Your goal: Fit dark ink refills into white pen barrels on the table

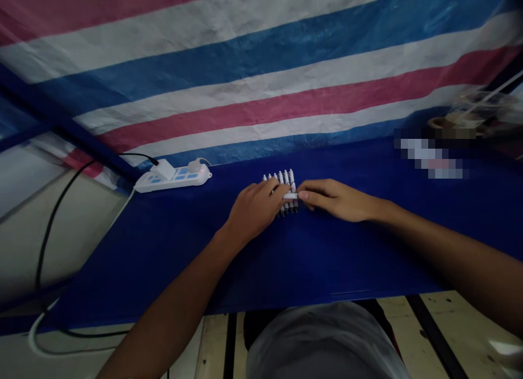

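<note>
Several white pens (291,177) lie side by side in a row on the blue tabletop (310,259), their dark tips toward me. Across the row, a white pen (291,196) is held level between both hands. My left hand (258,203) is closed with thumb and fingers on its left end, and covers part of the row. From the right, my right hand (337,199) pinches the other end between thumb and fingers. The fingers hide both ends of this pen.
A white power strip (192,176) with a plugged-in adapter (163,170) and black cable lies at the back left. A striped tarp (261,68) hangs behind the table. At the far right are a pixelated item (433,160) and a blurred brown, bowl-like thing (439,123).
</note>
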A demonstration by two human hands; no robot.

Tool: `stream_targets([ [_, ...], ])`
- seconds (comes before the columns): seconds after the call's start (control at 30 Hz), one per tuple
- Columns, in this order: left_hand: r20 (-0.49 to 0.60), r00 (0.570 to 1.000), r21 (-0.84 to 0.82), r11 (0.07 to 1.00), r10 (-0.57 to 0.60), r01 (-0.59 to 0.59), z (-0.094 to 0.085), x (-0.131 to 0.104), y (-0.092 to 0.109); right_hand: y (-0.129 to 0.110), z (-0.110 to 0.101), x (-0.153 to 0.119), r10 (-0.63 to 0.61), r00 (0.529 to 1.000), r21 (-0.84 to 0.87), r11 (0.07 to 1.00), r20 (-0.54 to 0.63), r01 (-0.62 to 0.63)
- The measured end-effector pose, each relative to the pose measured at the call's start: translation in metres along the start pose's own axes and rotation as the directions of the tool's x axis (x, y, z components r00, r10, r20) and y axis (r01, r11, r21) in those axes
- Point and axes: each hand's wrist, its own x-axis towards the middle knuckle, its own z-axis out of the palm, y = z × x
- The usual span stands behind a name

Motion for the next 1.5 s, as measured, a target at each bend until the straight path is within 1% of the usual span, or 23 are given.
stream_targets([
  [0.07, 0.072, 0.997, -0.039, 0.999, -0.006, 0.009, 0.0, -0.001, 0.002, 0.0, -0.002, -0.001, 0.03, 0.99, -0.015, 0.999, 0.139, -0.029],
  [0.1, 0.115, 0.993, -0.06, 0.998, -0.002, 0.009, -0.001, -0.001, 0.002, 0.001, -0.003, -0.001, 0.028, 0.984, -0.036, 0.999, 0.178, -0.022],
  [0.13, 0.16, 0.987, -0.085, 0.996, 0.004, 0.009, -0.002, -0.002, 0.002, 0.001, -0.003, -0.002, 0.018, 0.981, -0.078, 0.997, 0.191, -0.003],
  [0.2, 0.23, 0.973, -0.158, 0.987, 0.016, 0.021, -0.005, -0.003, 0.0, 0.004, -0.002, -0.003, -0.027, 0.986, -0.229, 0.971, 0.162, 0.064],
  [0.23, 0.248, 0.969, -0.207, 0.978, 0.022, 0.031, -0.007, -0.003, 0.0, 0.005, -0.002, -0.003, -0.057, 0.989, -0.314, 0.945, 0.137, 0.098],
  [0.3, 0.246, 0.969, -0.302, 0.952, 0.032, 0.046, -0.01, -0.003, -0.001, 0.006, -0.001, -0.003, -0.1, 0.991, -0.427, 0.895, 0.091, 0.129],
  [0.33, 0.235, 0.972, -0.332, 0.942, 0.028, 0.053, -0.011, -0.003, -0.001, 0.007, -0.001, -0.003, -0.104, 0.992, -0.433, 0.892, 0.077, 0.128],
  [0.43, 0.207, 0.978, -0.339, 0.936, -0.028, 0.098, -0.012, -0.002, 0.0, 0.006, -0.002, -0.002, -0.104, 0.994, -0.302, 0.947, 0.046, 0.113],
  [0.5, 0.204, 0.976, -0.318, 0.938, -0.075, 0.139, -0.011, -0.001, 0.0, 0.005, -0.002, -0.002, -0.146, 0.989, -0.22, 0.966, -0.017, 0.139],
  [0.57, 0.19, 0.976, -0.306, 0.938, -0.108, 0.163, -0.01, -0.001, 0.0, 0.006, 0.0, -0.001, -0.168, 0.983, -0.174, 0.973, -0.077, 0.153],
  [0.63, 0.163, 0.98, -0.309, 0.937, -0.119, 0.165, -0.007, -0.001, -0.001, 0.007, 0.001, -0.001, -0.158, 0.983, -0.145, 0.979, -0.096, 0.144],
  [0.77, 0.113, 0.987, -0.313, 0.939, -0.111, 0.141, -0.003, -0.001, -0.002, 0.01, 0.003, 0.0, -0.183, 0.968, -0.191, 0.97, -0.173, 0.15],
  [0.87, 0.095, 0.991, -0.301, 0.946, -0.095, 0.12, -0.001, -0.001, -0.002, 0.011, 0.003, 0.0, -0.176, 0.966, -0.222, 0.966, -0.19, 0.132],
  [0.93, 0.084, 0.993, -0.3, 0.948, -0.086, 0.107, 0.0, -0.001, -0.002, 0.012, 0.004, 0.0, -0.196, 0.957, -0.237, 0.961, -0.214, 0.144],
  [1.03, 0.076, 0.994, -0.325, 0.94, -0.081, 0.102, 0.001, -0.001, -0.002, 0.012, 0.005, 0.001, -0.186, 0.951, -0.251, 0.96, -0.249, 0.122],
  [1.17, 0.099, 0.988, -0.379, 0.914, -0.116, 0.146, 0.0, 0.0, 0.0, 0.013, 0.006, 0.003, -0.207, 0.931, -0.256, 0.958, -0.3, 0.13],
  [1.3, 0.159, 0.973, -0.373, 0.903, -0.166, 0.215, -0.006, 0.001, 0.003, 0.014, 0.006, 0.004, -0.132, 0.941, -0.153, 0.984, -0.31, 0.088],
  [1.43, 0.194, 0.958, -0.402, 0.873, -0.213, 0.276, -0.012, 0.002, 0.002, 0.013, 0.003, 0.005, -0.2, 0.915, -0.096, 0.979, -0.35, 0.177],
  [1.5, 0.188, 0.957, -0.441, 0.852, -0.22, 0.282, -0.012, 0.002, -0.001, 0.013, 0.0, 0.005, -0.189, 0.905, -0.07, 0.982, -0.381, 0.175],
])
